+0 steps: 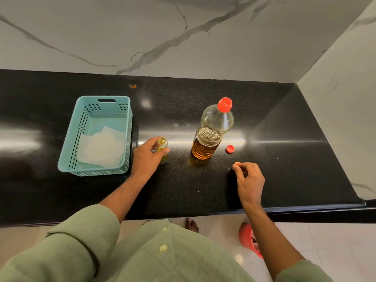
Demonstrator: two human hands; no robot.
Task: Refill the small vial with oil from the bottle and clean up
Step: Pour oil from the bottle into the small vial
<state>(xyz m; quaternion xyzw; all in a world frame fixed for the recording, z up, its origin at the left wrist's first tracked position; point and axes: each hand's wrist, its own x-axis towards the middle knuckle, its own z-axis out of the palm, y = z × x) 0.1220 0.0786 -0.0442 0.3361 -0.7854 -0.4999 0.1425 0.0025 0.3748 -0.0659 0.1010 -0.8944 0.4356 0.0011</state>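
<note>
A small glass vial [162, 146] with yellow oil stands uncapped on the black counter [183, 190], and my left hand [147, 155] grips its side. To its right stands a tall clear oil bottle [211, 135], about a third full, with a red top [224, 104]. A loose red cap [230, 148] lies just right of the bottle's base. My right hand [249, 178] rests nearer the counter's front and pinches a small orange cap [236, 164] between thumb and fingertip.
A teal plastic basket [71, 151] with white paper tissues [101, 148] inside sits left of the vial. Marble walls close the back and right side. On the floor below the counter edge stands a red bin [247, 237].
</note>
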